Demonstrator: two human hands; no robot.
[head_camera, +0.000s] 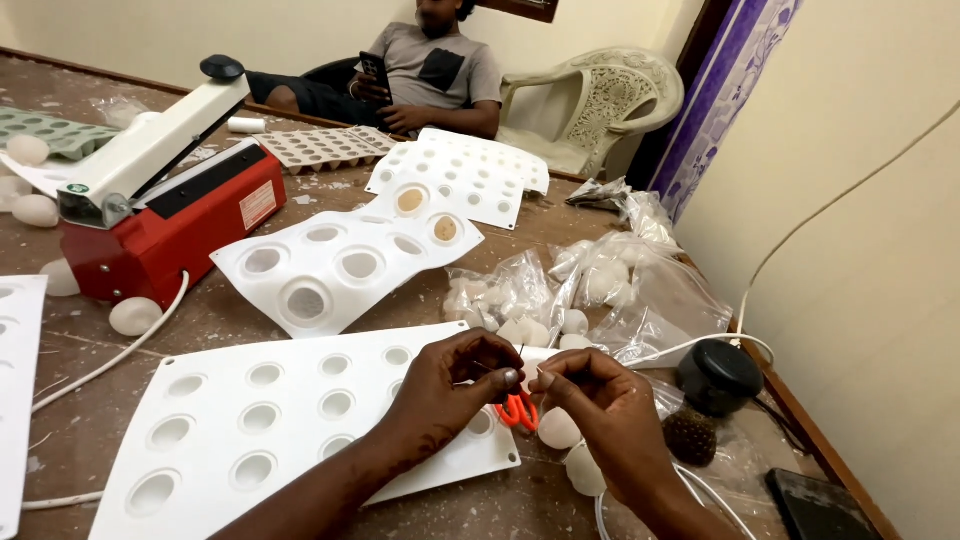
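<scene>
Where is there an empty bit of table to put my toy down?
Bare table shows between the red sealing machine and the big white mould tray, though a white cable crosses it. Another bare strip lies behind the middle mould, near the far trays. It is crowded by the plastic bags and around both hands.

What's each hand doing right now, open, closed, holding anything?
Left hand: fingers pinched shut on something thin; cannot tell what.
Right hand: fingertips pinched together beside the left, above small orange scissors; its hold cannot be told.
</scene>
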